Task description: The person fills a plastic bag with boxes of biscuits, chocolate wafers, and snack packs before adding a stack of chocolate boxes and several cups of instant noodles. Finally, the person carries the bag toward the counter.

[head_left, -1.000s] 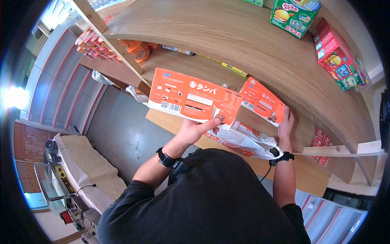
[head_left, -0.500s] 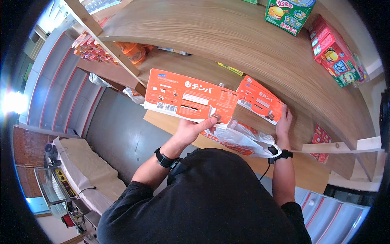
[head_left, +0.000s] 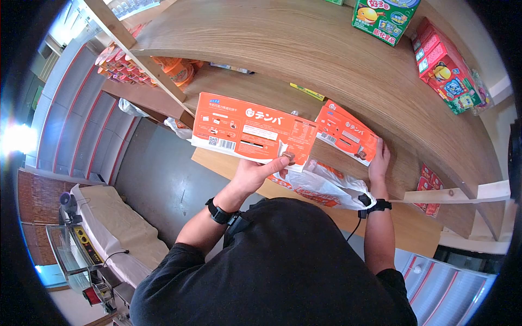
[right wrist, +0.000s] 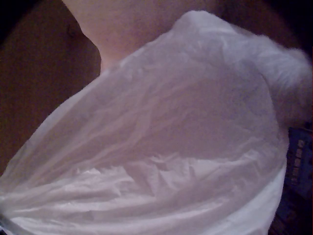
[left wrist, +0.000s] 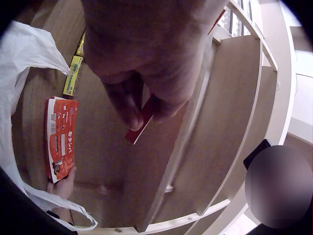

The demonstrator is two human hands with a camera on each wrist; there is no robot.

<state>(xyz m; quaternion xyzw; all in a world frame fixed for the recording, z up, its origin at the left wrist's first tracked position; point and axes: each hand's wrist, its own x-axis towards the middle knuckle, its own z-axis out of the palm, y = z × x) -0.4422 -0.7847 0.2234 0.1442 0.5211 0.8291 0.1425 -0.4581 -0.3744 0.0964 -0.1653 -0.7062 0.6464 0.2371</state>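
My left hand (head_left: 254,175) pinches the lower right corner of an orange and white biscuit box (head_left: 255,130), thumb on its printed face. In the left wrist view only a narrow red edge of that box shows between the fingers (left wrist: 128,115). My right hand (head_left: 379,161) grips the right end of a second orange biscuit box (head_left: 347,133), which leans in the shelf with another box edge behind it. A white plastic bag (head_left: 348,190) with orange print hangs from the right wrist, and its film (right wrist: 161,132) covers most of the right wrist view.
A wooden shelf board (head_left: 261,32) spans above the hands. On it stand a green snack box (head_left: 383,22) and red snack boxes (head_left: 443,68). A yellow box (head_left: 308,91) lies deeper in the lower shelf. Red packets (head_left: 428,190) sit beyond the right divider; orange tubs (head_left: 176,68) are at left.
The head view has shifted slightly, so shelf and boxes appear a little further left. Both hands keep their holds on the biscuit boxes.
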